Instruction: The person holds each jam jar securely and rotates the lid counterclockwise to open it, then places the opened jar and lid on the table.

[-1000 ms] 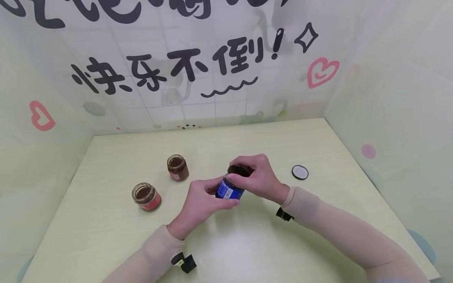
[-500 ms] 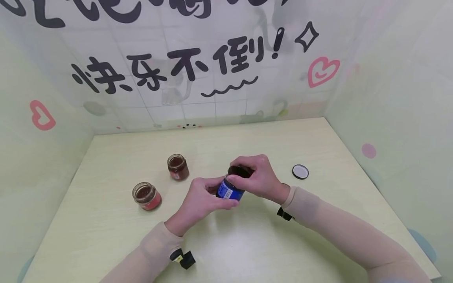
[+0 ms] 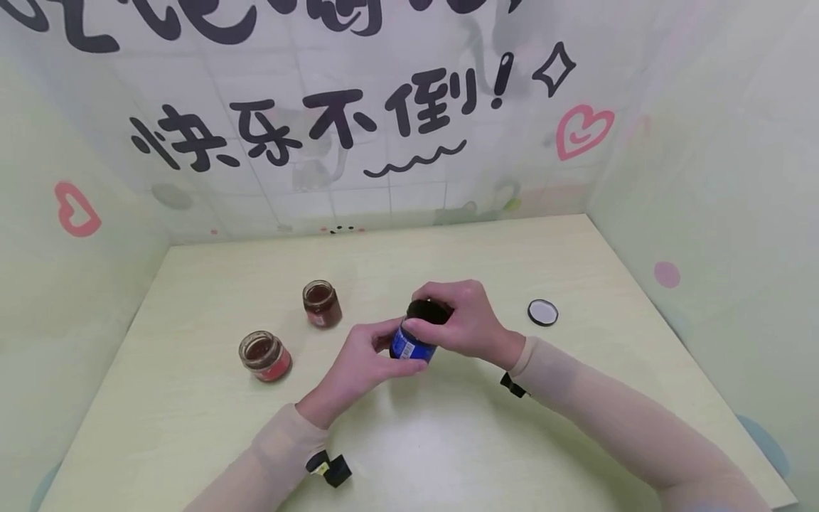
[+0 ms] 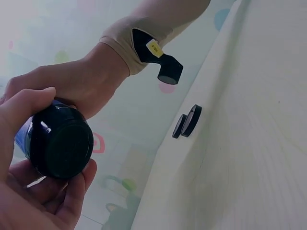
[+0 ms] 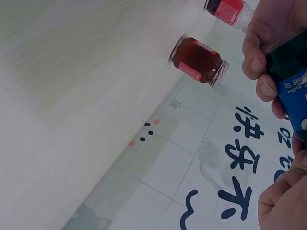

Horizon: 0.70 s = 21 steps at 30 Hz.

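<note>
My left hand (image 3: 355, 366) grips a small jar with a blue label (image 3: 409, 348) from the side, thumb in front. It is held tilted above the table, its dark base (image 4: 64, 143) showing in the left wrist view. At its mouth, my right hand (image 3: 467, 320) pinches the black lid (image 3: 427, 311) between thumb and fingers; whether the lid is still seated cannot be made out. To the left stand two lidless jars with red labels: a dark red-brown one (image 3: 323, 306) farther back and another (image 3: 267, 358) nearer me.
A loose lid (image 3: 542, 312) lies inside up on the table (image 3: 416, 455), right of my right hand. The left wrist view has two dark lids (image 4: 193, 120) close together there. Printed walls (image 3: 384, 199) enclose the back and sides.
My right hand and the lid have shifted slightly left, with a small turn over the jar. The left hand keeps its grip almost unmoved. Both red-labelled jars stay where they were.
</note>
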{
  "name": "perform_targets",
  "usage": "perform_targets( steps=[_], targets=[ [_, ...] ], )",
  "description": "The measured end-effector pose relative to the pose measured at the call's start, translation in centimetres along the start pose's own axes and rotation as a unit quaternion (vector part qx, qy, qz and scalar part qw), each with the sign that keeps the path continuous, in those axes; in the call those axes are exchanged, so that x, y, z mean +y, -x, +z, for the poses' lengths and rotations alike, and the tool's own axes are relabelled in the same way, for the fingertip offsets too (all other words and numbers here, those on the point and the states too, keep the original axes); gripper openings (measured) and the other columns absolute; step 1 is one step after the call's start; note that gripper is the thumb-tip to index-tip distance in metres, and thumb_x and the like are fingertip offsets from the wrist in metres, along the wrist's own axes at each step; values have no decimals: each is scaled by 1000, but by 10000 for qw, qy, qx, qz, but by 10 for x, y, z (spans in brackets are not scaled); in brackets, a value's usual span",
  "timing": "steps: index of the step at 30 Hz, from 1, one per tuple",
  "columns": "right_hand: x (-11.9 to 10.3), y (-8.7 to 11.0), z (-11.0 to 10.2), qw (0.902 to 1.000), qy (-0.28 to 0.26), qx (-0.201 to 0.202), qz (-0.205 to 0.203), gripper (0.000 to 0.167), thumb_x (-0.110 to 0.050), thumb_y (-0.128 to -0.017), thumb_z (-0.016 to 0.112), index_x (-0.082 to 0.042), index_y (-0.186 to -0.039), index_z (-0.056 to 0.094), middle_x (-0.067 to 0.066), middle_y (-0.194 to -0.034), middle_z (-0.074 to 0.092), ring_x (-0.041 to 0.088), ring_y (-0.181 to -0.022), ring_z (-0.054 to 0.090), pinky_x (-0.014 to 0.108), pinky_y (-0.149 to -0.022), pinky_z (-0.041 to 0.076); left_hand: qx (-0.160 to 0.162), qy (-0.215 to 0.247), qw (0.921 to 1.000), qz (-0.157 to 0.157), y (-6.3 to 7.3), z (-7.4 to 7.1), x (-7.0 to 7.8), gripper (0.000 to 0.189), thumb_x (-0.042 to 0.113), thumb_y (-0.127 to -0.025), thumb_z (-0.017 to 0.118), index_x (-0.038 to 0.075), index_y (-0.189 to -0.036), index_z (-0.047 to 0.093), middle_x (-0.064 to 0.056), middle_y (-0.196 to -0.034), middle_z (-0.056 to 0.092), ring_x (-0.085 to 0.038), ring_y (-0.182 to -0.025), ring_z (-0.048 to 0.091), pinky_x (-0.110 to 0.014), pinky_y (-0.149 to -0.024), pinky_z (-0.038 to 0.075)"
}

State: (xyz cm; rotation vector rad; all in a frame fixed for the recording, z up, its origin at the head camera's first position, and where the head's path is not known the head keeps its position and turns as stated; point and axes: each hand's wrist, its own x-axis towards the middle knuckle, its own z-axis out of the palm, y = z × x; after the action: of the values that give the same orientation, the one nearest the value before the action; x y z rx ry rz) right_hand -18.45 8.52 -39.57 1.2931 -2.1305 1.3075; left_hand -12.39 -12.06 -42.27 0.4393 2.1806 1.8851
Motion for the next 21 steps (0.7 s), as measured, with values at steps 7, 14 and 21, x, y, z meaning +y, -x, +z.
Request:
perform_targets(
  steps=[7, 14, 21],
  targets=[
    [-4, -5, -1, 9983, 571, -61, 107, 28, -45, -92, 67, -17, -89, 72, -14, -70, 61, 0, -54, 48, 20, -47, 41, 25, -70, 10000, -5, 1, -2, -1, 60, 32, -76, 90, 25, -132, 67, 2, -121, 70, -19, -113, 65, -45, -97, 51],
    [-14, -11, -11, 9788, 1600, -1135, 584, 33, -56, -93, 62, -25, -101, 69, -18, -60, 48, 2, -52, 43, 26, -49, 38, 538, -326, 9979, -127, 7, 2, -2, 56, 37, -74, 91, 27, -125, 71, 2, -112, 72, -20, -101, 68, -39, -82, 56],
    [-25, -18, -15, 9549, 1721, -1539, 1865, 39, -63, -93, 58, -25, -93, 66, -11, -55, 50, 9, -48, 47, 30, -47, 39, 1071, -600, 9923, -152, 8, 6, -4, 59, 38, -71, 93, 27, -124, 71, 5, -110, 72, -17, -97, 68, -38, -78, 57]
  ],
)
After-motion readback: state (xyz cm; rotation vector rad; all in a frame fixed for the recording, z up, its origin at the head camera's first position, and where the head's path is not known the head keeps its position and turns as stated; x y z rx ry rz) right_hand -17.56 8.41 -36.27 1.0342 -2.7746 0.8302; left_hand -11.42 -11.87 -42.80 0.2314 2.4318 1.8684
